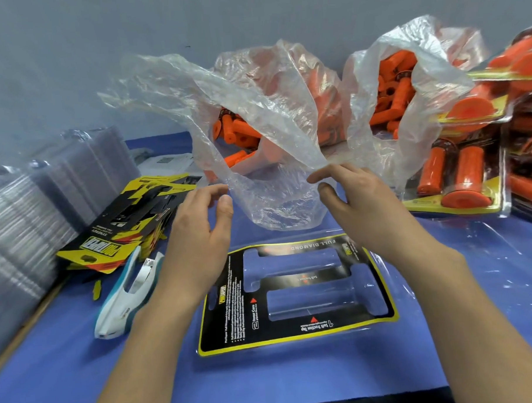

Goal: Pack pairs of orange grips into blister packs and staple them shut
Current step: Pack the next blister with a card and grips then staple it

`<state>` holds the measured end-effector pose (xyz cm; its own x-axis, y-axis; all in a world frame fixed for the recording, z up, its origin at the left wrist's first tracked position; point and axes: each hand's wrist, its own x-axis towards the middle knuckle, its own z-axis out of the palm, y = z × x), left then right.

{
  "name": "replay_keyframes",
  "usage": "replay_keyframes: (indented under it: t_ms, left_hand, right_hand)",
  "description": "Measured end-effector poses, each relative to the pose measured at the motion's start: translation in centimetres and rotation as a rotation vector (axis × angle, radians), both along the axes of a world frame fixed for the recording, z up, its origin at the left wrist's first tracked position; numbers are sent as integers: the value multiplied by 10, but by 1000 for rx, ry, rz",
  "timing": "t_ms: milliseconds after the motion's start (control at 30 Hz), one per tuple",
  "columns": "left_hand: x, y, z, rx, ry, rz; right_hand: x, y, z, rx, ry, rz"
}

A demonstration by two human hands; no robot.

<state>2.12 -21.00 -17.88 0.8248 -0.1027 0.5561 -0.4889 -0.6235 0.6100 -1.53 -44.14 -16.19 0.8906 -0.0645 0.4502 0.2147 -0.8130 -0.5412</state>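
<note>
While we are reaching for the bag (pixel 255 116) of orange grips (pixel 229 133), our left hand (pixel 198 225) is bending its fingers loosely at the bag's rim with a small gap to the thumb, and we cannot tell if it is holding the plastic. Our right hand (pixel 359 197) is touching the rim with nearly straight fingertips, thumb apart, gripping nothing. A blister pack (pixel 294 331) is lying flat on the blue table (pixel 82 361) under our hands, and the stapler (pixel 125 299) is lying just left of it.
</note>
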Motion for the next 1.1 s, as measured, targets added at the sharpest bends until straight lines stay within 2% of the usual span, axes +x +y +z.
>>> replay_keyframes:
  t_ms: [233,400,633,767,900,1000,1100]
  left_hand:
    - [7,-48,8,31,-46,-84]
    - [32,-81,32,4,30,-79]
    - [22,-165,58,83,-31,-372]
    - [24,-217,61,111,47,-459]
    - [46,-257,62,102,262,-393]
    - [69,-289,59,96,458,-305]
    - [99,-318,51,32,502,-325]
  right_hand:
    - [10,-8,3,73,49,20]
    - [16,-16,7,179,83,39]
    - [18,-44,12,379,49,-73]
    - [13,-71,9,478,78,-215]
    - [9,-86,6,557,111,-306]
    - [8,-95,5,666,132,-304]
    - [10,-104,4,797,101,-264]
